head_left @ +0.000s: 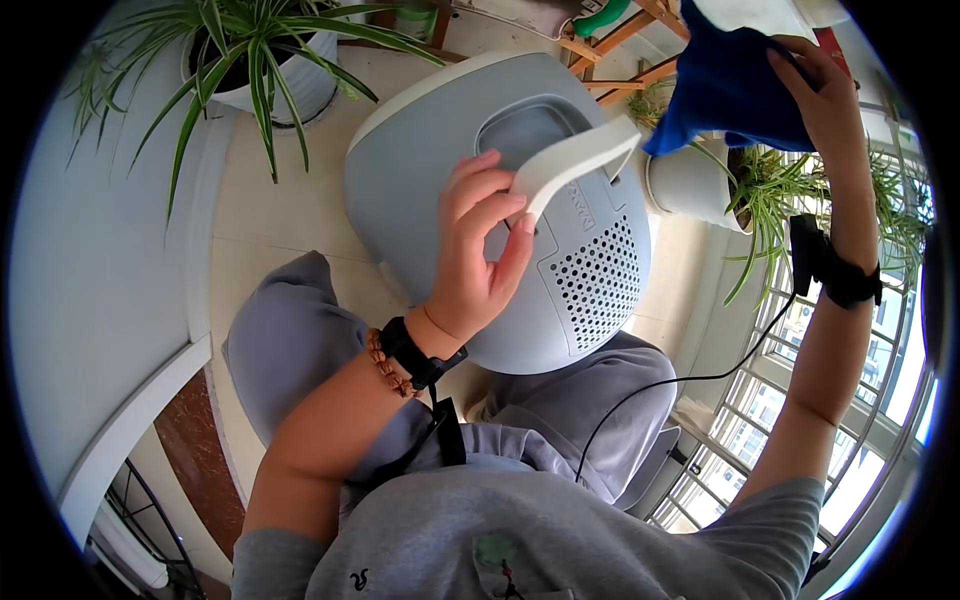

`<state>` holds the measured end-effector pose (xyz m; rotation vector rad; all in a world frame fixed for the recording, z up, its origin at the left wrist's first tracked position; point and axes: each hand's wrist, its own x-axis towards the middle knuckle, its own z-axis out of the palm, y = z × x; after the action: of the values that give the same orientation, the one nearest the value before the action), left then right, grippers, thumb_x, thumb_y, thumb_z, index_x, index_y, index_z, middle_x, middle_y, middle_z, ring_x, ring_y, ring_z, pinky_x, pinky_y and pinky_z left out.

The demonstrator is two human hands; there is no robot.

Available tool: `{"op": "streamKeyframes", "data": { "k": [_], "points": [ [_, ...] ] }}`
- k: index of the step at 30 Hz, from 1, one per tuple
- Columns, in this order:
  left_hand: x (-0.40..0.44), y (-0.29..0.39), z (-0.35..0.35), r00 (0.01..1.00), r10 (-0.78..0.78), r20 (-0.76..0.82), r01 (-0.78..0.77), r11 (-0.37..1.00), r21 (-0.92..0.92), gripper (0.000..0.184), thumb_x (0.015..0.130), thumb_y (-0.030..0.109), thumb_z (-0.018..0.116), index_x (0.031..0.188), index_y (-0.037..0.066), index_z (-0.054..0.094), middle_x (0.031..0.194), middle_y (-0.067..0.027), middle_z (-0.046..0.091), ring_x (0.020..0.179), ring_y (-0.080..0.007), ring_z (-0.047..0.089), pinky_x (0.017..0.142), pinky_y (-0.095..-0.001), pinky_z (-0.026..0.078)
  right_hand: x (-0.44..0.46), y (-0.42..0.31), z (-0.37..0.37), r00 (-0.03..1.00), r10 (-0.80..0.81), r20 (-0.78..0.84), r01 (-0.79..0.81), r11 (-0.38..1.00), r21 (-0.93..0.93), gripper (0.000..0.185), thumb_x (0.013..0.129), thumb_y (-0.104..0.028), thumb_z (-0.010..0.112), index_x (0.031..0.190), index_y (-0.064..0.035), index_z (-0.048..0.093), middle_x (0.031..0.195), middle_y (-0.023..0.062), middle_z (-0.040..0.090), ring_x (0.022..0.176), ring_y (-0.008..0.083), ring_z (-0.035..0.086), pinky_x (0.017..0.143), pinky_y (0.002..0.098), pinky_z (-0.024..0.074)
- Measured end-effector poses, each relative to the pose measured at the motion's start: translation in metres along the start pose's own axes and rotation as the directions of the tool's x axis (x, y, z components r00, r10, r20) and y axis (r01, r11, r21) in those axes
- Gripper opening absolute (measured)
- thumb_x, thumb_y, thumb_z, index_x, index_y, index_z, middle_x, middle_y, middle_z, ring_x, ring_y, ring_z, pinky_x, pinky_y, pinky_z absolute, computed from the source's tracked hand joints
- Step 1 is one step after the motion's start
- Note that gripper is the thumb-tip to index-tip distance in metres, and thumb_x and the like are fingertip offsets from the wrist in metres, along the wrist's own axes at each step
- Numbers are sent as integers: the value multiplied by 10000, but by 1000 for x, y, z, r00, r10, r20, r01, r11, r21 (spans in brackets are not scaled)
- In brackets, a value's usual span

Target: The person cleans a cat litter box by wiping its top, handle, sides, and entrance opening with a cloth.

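My left hand point(480, 235) holds the raised white handle point(575, 165) of a large grey-blue plastic box point(430, 130), its thumb and fingertips against the handle's near end. The box has a rounded top with a recess and a panel of small round holes point(597, 285), and it stands on the floor in front of my knees. Off to the upper right, my right hand point(815, 85) grips a dark blue cloth point(730, 90), which hangs and spreads to the left, apart from the box.
A spider plant in a white pot point(300, 95) stands at the upper left. Another white pot point(690, 185) with a plant is right of the box, near a barred window point(750, 420). Wooden legs point(630, 45) rise behind. A black cable point(680, 380) runs from my right wrist.
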<state>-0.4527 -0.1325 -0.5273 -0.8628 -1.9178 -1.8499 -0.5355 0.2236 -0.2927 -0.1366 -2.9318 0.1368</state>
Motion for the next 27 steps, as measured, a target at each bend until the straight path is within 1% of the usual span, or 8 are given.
{"op": "streamKeyframes", "data": {
  "k": [2, 9, 13, 17, 20, 22, 23, 27],
  "points": [
    [0, 4, -2, 999, -40, 31, 37, 997, 71, 334, 930, -37, 586, 1251, 26, 522, 1376, -194, 470, 1350, -408, 410, 1131, -507, 325, -25, -27, -13, 985, 103, 135, -143, 934, 328, 281, 977, -215, 637, 1240, -122, 675, 1033, 78, 708, 920, 137, 661, 860, 234, 499],
    [6, 5, 1, 993, -89, 79, 77, 986, 150, 554, 841, -135, 456, 1361, 38, 533, 1479, -152, 436, 1394, -414, 381, 1170, -582, 256, -102, -51, -21, 899, 121, 421, -415, 541, 731, 286, 974, -116, 566, 1234, -20, 632, 1089, 93, 663, 946, 107, 655, 806, 200, 527],
    [5, 8, 2, 984, -168, 57, 166, 986, 35, 520, 878, -136, 455, 1369, 24, 519, 1450, -149, 468, 1394, -383, 406, 1128, -484, 356, -140, -71, 0, 925, 186, 331, -371, 260, 891, 250, 977, -111, 580, 1203, -30, 652, 1035, 72, 703, 871, 80, 689, 779, 165, 542],
    [5, 3, 3, 994, -88, 71, 80, 992, 100, 556, 884, -140, 454, 1418, 11, 467, 1440, -160, 475, 1377, -374, 427, 1095, -451, 388, -146, -91, 31, 959, 275, 73, -129, 192, 973, 287, 1004, -115, 551, 1273, -33, 609, 1158, 83, 666, 1026, 121, 662, 903, 229, 523],
    [10, 8, 0, 983, -138, 121, 113, 975, 191, 570, 881, -109, 477, 1441, -7, 436, 1431, -186, 474, 1339, -391, 456, 1102, -448, 382, -142, -124, 62, 984, 146, 101, -123, 151, 981, 352, 982, -170, 585, 1290, 1, 575, 1222, 170, 643, 1127, 291, 628, 994, 354, 493],
    [10, 4, -4, 969, -165, 183, 111, 956, 273, 574, 882, -79, 493, 1448, -19, 418, 1423, -206, 474, 1320, -409, 461, 1106, -463, 372, -137, -153, 92, 980, -128, -151, 198, 571, 797, 385, 970, -210, 602, 1276, 22, 574, 1203, 199, 646, 1135, 341, 613, 1012, 394, 477],
    [12, 3, -7, 961, -180, 211, 108, 945, 310, 578, 882, -64, 500, 1451, -24, 410, 1418, -217, 475, 1310, -418, 464, 1108, -470, 367, -135, -154, 120, 883, -413, -224, 469, 796, 381, 412, 983, -240, 586, 1314, 3, 563, 1225, 186, 637, 1195, 310, 590, 1050, 386, 454],
    [25, 6, -16, 920, -210, 330, 154, 970, 187, 601, 914, 14, 522, 1485, -36, 342, 1442, -239, 454, 1360, -423, 406, 1151, -507, 293, -150, -149, 161, 891, -445, -92, 454, 864, 218, 479, 991, -305, 552, 1393, -48, 506, 1368, 199, 558, 1323, 361, 482, 1139, 436, 348]
  ]
}}
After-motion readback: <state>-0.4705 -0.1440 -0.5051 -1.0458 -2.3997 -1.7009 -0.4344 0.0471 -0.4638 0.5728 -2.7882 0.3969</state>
